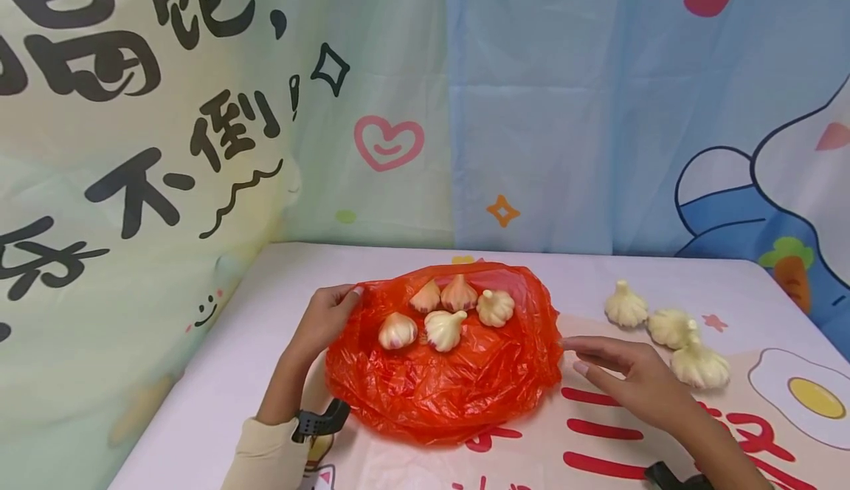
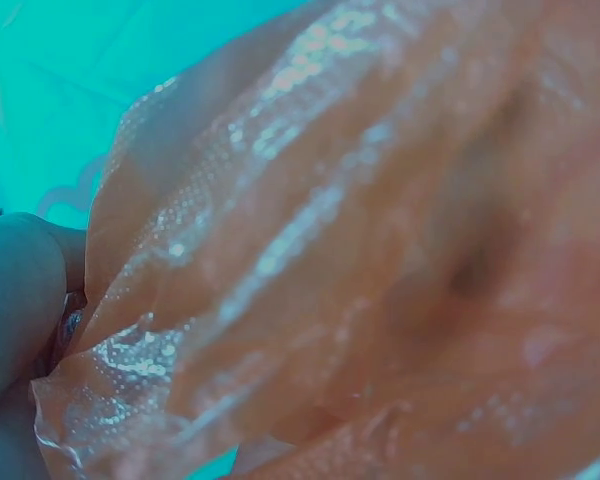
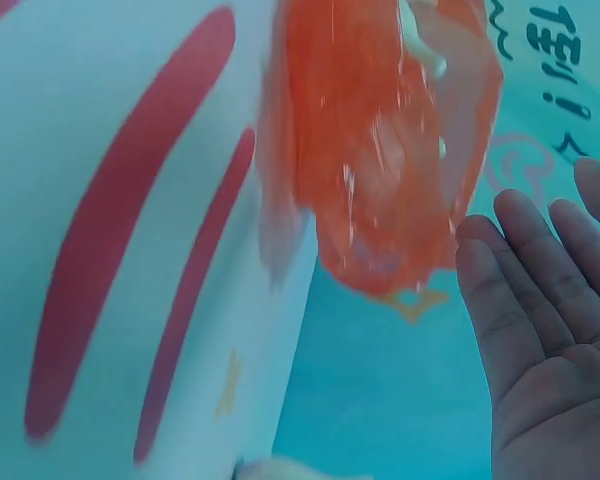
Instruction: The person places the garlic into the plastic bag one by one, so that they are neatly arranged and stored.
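A red plastic bag (image 1: pixel 438 394) lies spread open on the table, with several garlic bulbs (image 1: pixel 446 329) in it toward the far side. At the bag's left edge my left hand (image 1: pixel 327 320) pinches the plastic between thumb and fingers. The left wrist view is mostly filled by the bag's film (image 2: pixel 280 260), with part of the hand (image 2: pixel 20 310) at its left. My right hand (image 1: pixel 627 375) is at the bag's right edge, fingers extended, fingertips touching or very near the plastic. Nothing is held in that palm (image 3: pixel 560 390) in the right wrist view.
Three garlic bulbs (image 1: pixel 699 364) rest on the table to the right, just beyond my right hand. The table (image 1: pixel 219 401) bears a printed cover with red strokes and a fried-egg picture (image 1: pixel 806 398). A printed curtain (image 1: pixel 531 106) hangs behind its far edge.
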Demonstrator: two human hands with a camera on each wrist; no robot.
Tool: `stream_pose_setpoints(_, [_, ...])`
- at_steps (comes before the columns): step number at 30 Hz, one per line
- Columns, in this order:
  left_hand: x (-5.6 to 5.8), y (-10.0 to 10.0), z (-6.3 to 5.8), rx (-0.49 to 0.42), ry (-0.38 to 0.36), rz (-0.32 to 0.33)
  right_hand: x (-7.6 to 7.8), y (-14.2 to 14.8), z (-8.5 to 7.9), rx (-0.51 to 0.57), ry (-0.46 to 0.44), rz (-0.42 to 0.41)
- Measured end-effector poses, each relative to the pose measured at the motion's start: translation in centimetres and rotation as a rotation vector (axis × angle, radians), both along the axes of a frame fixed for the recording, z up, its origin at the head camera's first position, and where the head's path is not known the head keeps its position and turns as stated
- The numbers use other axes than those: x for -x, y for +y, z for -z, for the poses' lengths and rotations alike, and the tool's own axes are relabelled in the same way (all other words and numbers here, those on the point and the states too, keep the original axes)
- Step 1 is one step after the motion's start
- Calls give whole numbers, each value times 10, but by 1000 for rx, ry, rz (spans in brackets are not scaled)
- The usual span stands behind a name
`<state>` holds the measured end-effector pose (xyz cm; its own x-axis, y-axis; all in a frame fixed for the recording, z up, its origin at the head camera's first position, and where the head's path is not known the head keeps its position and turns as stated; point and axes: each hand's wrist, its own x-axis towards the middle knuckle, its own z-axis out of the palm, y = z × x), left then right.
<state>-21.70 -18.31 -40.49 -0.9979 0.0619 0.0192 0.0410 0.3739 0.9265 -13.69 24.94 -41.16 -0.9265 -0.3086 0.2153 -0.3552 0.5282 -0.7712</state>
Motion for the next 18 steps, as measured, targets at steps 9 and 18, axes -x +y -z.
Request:
stream_pose_setpoints(9, [-2,1,-1,-16,4,4,-9,29,-4,-134,12,198])
stream_pose_setpoints(18, [-3,0,-3,-30,-6,-1,-5,63,-8,-228,125,382])
